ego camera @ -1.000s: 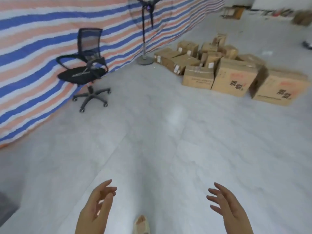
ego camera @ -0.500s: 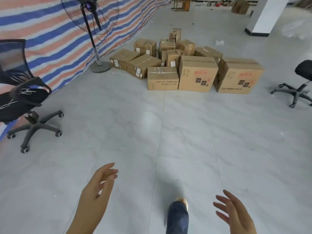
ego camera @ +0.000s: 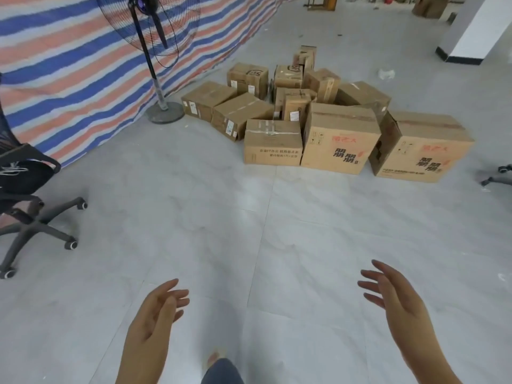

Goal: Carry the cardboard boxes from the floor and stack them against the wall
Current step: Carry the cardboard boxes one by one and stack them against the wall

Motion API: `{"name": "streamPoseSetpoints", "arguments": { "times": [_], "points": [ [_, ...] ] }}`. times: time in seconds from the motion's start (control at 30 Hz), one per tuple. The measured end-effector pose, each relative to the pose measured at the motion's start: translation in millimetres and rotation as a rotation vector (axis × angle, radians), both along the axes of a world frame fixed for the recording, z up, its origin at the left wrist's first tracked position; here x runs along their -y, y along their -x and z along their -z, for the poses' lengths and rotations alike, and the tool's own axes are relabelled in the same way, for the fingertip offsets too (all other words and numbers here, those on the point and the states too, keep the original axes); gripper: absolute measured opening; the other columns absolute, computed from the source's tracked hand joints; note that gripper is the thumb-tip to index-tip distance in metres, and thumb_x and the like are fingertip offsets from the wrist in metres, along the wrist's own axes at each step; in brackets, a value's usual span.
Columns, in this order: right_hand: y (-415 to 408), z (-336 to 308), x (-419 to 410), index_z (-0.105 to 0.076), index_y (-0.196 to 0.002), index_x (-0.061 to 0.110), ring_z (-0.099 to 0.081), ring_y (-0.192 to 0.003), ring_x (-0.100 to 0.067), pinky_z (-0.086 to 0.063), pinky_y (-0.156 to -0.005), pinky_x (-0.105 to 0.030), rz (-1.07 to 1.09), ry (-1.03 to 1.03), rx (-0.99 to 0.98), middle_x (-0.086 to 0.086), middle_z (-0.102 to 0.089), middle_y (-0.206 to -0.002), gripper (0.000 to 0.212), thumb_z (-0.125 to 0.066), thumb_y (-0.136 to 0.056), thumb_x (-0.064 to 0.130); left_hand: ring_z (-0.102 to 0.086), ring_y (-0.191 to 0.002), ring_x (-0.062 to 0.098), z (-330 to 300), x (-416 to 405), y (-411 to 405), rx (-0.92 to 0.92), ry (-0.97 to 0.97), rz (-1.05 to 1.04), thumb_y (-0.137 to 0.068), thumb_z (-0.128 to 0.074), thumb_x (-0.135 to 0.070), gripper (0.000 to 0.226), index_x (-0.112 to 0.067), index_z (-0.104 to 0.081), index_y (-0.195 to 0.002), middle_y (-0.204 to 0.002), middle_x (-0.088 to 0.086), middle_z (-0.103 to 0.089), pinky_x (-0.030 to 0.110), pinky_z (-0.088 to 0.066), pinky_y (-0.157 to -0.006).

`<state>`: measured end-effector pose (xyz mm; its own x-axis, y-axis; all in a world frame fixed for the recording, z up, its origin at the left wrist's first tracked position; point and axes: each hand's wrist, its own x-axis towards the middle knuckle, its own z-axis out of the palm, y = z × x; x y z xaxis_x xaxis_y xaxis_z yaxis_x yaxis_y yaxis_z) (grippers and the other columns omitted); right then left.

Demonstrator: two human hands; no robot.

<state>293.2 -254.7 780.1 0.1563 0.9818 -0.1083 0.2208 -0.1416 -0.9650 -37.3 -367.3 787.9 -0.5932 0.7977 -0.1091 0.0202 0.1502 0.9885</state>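
Head view: fan (ego camera: pixel 155 51), chair (ego camera: pixel 25 189) beside boxes (ego camera: pixel 318 120).

I am nearer to the cardboard boxes (ego camera: pixel 327 126) now, the right hand (ego camera: pixel 393 297) is raised higher, both hands empty.

Grey tiled floor (ego camera: pixel 194 217), striped tarp wall (ego camera: pixel 69 73), pedestal fan (ego camera: pixel 155 51), office chair (ego camera: pixel 25 189).

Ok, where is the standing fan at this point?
In the head view the standing fan is upper left, its round base on the floor against the striped tarp wall, just left of the cluster of cardboard boxes.
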Motion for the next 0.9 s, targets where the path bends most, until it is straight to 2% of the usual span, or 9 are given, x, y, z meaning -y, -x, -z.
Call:
{"name": "streamPoseSetpoints", "arguments": {
  "times": [0.1, 0.23, 0.37, 0.47, 0.6, 0.73, 0.9],
  "points": [
    [17.8, 15.0, -59.6, -0.063, -0.108, 0.03, -0.07, -0.086, -0.01, -0.057, -0.075, -0.024, -0.008, 0.02, -0.005, 0.003, -0.072, -0.099, 0.027, -0.044, -0.099, 0.013, -0.069, -0.077, 0.007, 13.2, -58.3, 20.3, 0.009, 0.014, -0.033, -0.096, -0.039, 0.002, 0.03, -0.017, -0.063, -0.101, -0.095, 0.01, -0.069, 0.018, -0.056, -0.07],
    [50.2, 29.8, -147.1, -0.062, -0.11, 0.022, -0.07, -0.083, -0.009, -0.057, -0.073, -0.022, 0.022, 0.035, -0.027, -0.003, -0.07, -0.102, 0.026, -0.042, -0.099, 0.008, -0.069, -0.076, 0.006, 22.8, -160.2, 61.0, -0.006, 0.011, -0.033, -0.097, -0.039, 0.001, 0.031, -0.018, -0.063, -0.099, -0.098, 0.014, -0.068, 0.016, -0.056, -0.068],
    [82.0, 18.9, -242.4, -0.061, -0.112, 0.019, -0.07, -0.082, -0.009, -0.057, -0.07, -0.019, 0.101, 0.02, -0.052, -0.004, -0.07, -0.102, 0.026, -0.041, -0.099, 0.007, -0.069, -0.08, 0.008, 2.8, -282.3, 101.8, -0.071, -0.017, 0.054, -0.096, -0.042, -0.002, 0.03, -0.022, -0.064, -0.101, -0.092, 0.005, -0.072, 0.017, -0.056, -0.071],
    [103.2, 6.4, -305.0, -0.061, -0.114, 0.021, -0.07, -0.086, -0.01, -0.057, -0.075, -0.023, 0.109, -0.005, -0.042, 0.001, -0.071, -0.1, 0.026, -0.042, -0.1, 0.01, -0.068, -0.086, 0.008, -12.4, -371.1, 123.6, -0.123, -0.02, 0.157, -0.097, -0.043, -0.006, 0.029, -0.026, -0.064, -0.103, -0.093, -0.004, -0.072, 0.019, -0.055, -0.078],
    [113.0, 6.2, -375.9, -0.062, -0.114, 0.02, -0.07, -0.085, -0.011, -0.056, -0.076, -0.024, 0.138, 0.0, -0.02, 0.001, -0.071, -0.099, 0.027, -0.043, -0.099, 0.008, -0.068, -0.088, 0.008, -15.6, -467.0, 128.7, -0.14, -0.023, 0.253, -0.097, -0.043, -0.007, 0.029, -0.026, -0.063, -0.106, -0.097, -0.008, -0.071, 0.022, -0.053, -0.083],
    [107.4, 23.5, -446.3, -0.061, -0.115, 0.01, -0.07, -0.078, -0.009, -0.055, -0.07, -0.02, 0.157, 0.065, -0.021, -0.007, -0.07, -0.099, 0.027, -0.041, -0.098, 0.003, -0.068, -0.088, 0.009, -2.1, -541.1, 124.2, -0.094, -0.016, 0.234, -0.097, -0.043, -0.008, 0.028, -0.025, -0.063, -0.107, -0.098, -0.006, -0.071, 0.021, -0.054, -0.081],
    [99.0, 37.3, -558.4, -0.06, -0.115, 0.012, -0.07, -0.08, -0.011, -0.055, -0.069, -0.02, 0.11, 0.094, 0.007, -0.007, -0.069, -0.1, 0.026, -0.041, -0.099, 0.004, -0.068, -0.087, 0.01, 12.8, -628.3, 123.1, -0.088, 0.033, 0.171, -0.097, -0.043, -0.005, 0.03, -0.025, -0.064, -0.104, -0.092, -0.001, -0.072, 0.019, -0.054, -0.08]
  ]
}}
